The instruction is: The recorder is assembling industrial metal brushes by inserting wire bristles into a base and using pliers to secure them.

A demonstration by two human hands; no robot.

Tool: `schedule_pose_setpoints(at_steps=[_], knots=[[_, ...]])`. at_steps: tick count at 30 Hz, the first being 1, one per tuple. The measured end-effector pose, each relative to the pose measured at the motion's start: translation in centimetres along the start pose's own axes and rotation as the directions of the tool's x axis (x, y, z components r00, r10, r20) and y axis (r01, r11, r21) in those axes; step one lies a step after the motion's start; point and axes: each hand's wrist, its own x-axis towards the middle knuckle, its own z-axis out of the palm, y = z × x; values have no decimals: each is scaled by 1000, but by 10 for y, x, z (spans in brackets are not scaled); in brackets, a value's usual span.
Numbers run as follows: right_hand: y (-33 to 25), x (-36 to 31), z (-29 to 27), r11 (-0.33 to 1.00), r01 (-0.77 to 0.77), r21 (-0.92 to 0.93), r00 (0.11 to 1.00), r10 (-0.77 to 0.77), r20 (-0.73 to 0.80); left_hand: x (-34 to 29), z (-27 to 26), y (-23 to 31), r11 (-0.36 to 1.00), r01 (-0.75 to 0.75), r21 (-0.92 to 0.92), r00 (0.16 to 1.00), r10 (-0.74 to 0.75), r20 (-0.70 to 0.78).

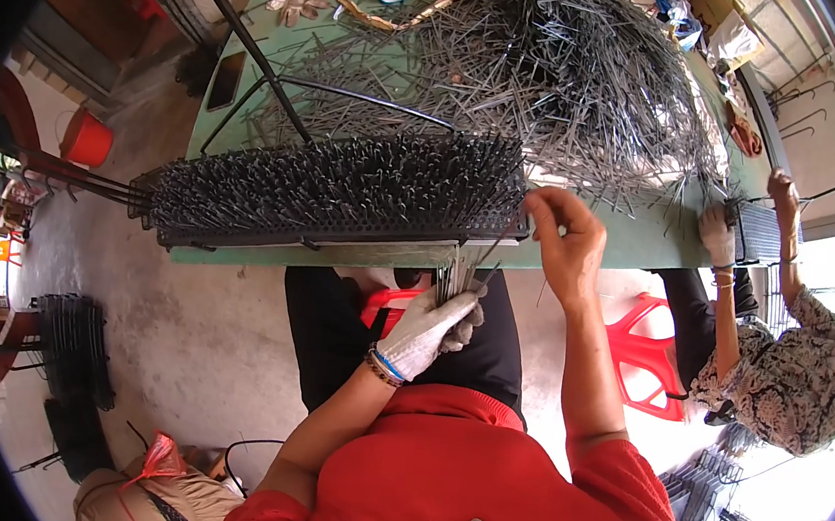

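Note:
My left hand [427,334], in a white work glove, is closed round a bundle of thin metal rods [453,276] whose tips point up toward the table edge. My bare right hand [572,243] is raised just above and right of it. Its thumb and forefinger pinch a single thin rod [506,239] that slants down toward the bundle. Directly in front lies a long black perforated rack [344,193], packed with upright dark rods. The rack's right end is beside my right fingertips.
A large heap of loose rods [596,77] covers the green table [641,237]. A black frame bar [248,33] rises over the rack's left. Gloves [300,0] and a phone [225,81] lie farther left. At right, a co-worker's hand [717,234] touches another rack, near a red stool [644,358].

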Motion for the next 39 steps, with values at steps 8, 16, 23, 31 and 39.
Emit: schedule_pose_setpoints(at_steps=[8, 16, 23, 31, 39], knots=[[12, 21, 9, 893, 371, -255, 882, -424, -203, 1, 1, -4, 999, -9, -37, 1000, 9, 3], [17, 18, 22, 812, 455, -366, 833, -533, -147, 3, -4, -8, 999, -18, -50, 1000, 19, 15], [17, 13, 29, 667, 580, -467, 772, -633, 54, 2, -4, -6, 999, -16, -31, 1000, 16, -9], [24, 9, 27, 634, 603, -485, 750, -658, 72, 4, -5, -5, 999, -26, -37, 1000, 26, 3], [6, -17, 10, 961, 154, -229, 986, -133, 104, 2, -2, -4, 984, -112, -140, 994, 113, 0]])
